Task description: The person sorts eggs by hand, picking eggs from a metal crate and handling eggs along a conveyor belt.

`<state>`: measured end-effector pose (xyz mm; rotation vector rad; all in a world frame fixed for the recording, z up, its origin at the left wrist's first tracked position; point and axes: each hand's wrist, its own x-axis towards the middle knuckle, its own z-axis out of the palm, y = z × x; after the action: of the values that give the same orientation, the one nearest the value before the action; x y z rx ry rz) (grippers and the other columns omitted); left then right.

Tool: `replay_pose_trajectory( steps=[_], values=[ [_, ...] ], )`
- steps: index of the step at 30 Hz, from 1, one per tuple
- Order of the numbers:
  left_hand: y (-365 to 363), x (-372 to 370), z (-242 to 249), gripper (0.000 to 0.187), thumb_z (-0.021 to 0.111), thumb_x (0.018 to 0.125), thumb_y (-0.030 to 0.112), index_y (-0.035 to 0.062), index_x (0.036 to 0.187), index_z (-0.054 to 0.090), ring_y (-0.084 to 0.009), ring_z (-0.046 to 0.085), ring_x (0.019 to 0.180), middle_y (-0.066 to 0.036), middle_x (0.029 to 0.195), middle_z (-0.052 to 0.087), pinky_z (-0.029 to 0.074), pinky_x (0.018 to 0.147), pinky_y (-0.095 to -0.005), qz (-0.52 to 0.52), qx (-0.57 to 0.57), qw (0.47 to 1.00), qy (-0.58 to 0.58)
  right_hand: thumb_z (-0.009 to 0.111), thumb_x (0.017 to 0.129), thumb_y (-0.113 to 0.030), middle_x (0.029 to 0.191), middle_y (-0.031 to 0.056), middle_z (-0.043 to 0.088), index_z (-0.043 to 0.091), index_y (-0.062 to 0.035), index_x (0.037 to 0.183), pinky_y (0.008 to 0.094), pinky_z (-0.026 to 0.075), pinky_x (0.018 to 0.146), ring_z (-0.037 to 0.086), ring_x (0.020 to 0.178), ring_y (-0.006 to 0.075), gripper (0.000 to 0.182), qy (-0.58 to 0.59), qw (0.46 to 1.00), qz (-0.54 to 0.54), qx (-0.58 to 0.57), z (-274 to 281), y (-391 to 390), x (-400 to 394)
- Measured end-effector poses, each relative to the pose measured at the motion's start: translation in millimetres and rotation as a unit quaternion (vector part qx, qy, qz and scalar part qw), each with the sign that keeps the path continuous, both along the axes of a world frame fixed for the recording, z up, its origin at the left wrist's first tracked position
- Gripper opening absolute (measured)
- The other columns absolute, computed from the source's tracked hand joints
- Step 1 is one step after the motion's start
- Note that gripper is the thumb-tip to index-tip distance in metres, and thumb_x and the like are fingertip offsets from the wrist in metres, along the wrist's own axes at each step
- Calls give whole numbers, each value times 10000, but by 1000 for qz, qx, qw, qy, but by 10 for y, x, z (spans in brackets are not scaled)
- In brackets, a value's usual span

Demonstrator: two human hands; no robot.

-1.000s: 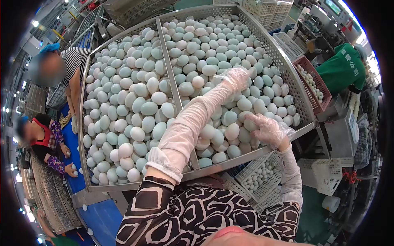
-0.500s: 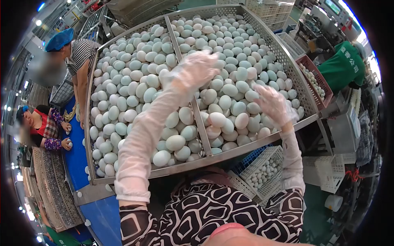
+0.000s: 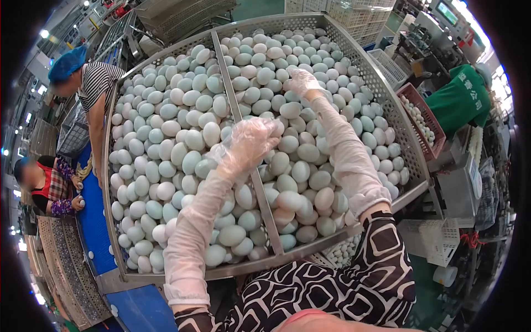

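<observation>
Many pale blue-green and off-white eggs [image 3: 213,133] fill a metal bin with perforated walls [image 3: 359,44]. A metal bar [image 3: 232,99] divides the bin into two sections. My left hand [image 3: 251,143], in a clear plastic glove, is over the bar near the middle. Its fingers are curled in, and what lies inside them is hidden. Farther back, in the right section, my gloved right hand [image 3: 304,82] reaches down to the eggs. Its fingers are bent and closed against an egg, partly covered by the hand.
At left, a person in a striped shirt [image 3: 99,83] leans by the bin; another [image 3: 55,188] handles eggs beside a blue conveyor belt [image 3: 94,227]. At right are a red crate of eggs [image 3: 417,119] and a person in green [image 3: 459,99]. White crates [image 3: 359,19] stand behind.
My right hand has moved from the near right part of the bin to farther back and left. My left hand has come nearer and lower. The view has shifted slightly.
</observation>
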<state>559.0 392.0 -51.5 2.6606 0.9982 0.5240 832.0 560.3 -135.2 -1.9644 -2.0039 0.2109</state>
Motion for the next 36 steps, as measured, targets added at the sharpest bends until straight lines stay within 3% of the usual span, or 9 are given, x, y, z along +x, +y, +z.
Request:
replay_pose_trajectory(
  steps=[5,8,16,20,21,25,30,32,36],
  values=[
    [23,10,-31,390,768,861,212,62,1205,666,-371,668,1078,-150,1138,716,539,934,-474,-7,-20,999,-36,597,870,-178,1205,191,717,702,-75,1150,488,541,976,678,1159,373,316,-14,998,-63,-12,111,83,-270],
    [-1,13,7,397,774,860,219,55,1203,662,-375,662,1100,-151,1153,715,530,956,-475,4,-36,999,-27,599,883,-177,1174,185,732,705,-65,1136,493,545,976,681,1160,372,295,-57,997,25,-50,131,302,-173],
    [9,14,-13,373,765,868,198,42,1191,660,-372,659,1103,-161,1157,709,524,964,-476,0,-29,999,-42,589,902,-191,1258,209,702,653,-36,1283,454,523,1015,661,1209,339,416,-163,974,148,-48,-888,1481,277],
    [-8,22,16,362,764,870,196,44,1182,663,-373,665,1090,-163,1152,709,527,951,-479,1,-24,999,-47,671,833,-171,1310,133,698,661,-183,1355,455,529,1013,661,1221,336,523,107,994,-18,-20,-23,408,-91],
    [-11,15,22,360,763,871,197,45,1182,664,-373,667,1083,-164,1155,708,528,945,-478,1,-29,999,-34,764,754,-147,1262,110,720,666,-199,1366,411,540,1003,691,1168,292,621,206,979,5,-3,-15,421,-75],
    [9,3,94,382,753,886,198,49,1226,659,-375,668,1089,-177,1197,698,531,944,-476,-5,-55,998,2,764,764,-125,1247,103,717,648,-146,1379,380,540,998,693,1132,254,626,506,857,72,-62,277,247,-86],
    [76,64,-27,463,722,920,200,30,1339,619,-384,654,1153,-205,1271,676,520,988,-468,56,-63,987,-135,765,776,-98,1227,94,713,626,-79,1395,342,539,993,696,1088,208,634,606,757,167,-179,448,-177,-452],
    [168,113,-14,491,708,933,208,16,1372,598,-386,648,1176,-216,1295,665,517,1001,-463,108,-51,984,-129,765,781,-87,1219,91,711,617,-52,1402,326,539,990,697,1070,189,639,611,739,185,-212,414,-299,-612],
    [239,112,-102,467,708,916,229,6,1317,624,-388,668,1123,-228,1237,682,535,964,-471,31,-30,999,33,777,770,-120,1182,79,727,620,-37,1401,306,536,967,694,1048,158,655,618,724,208,-224,280,-423,-817]
  ],
)
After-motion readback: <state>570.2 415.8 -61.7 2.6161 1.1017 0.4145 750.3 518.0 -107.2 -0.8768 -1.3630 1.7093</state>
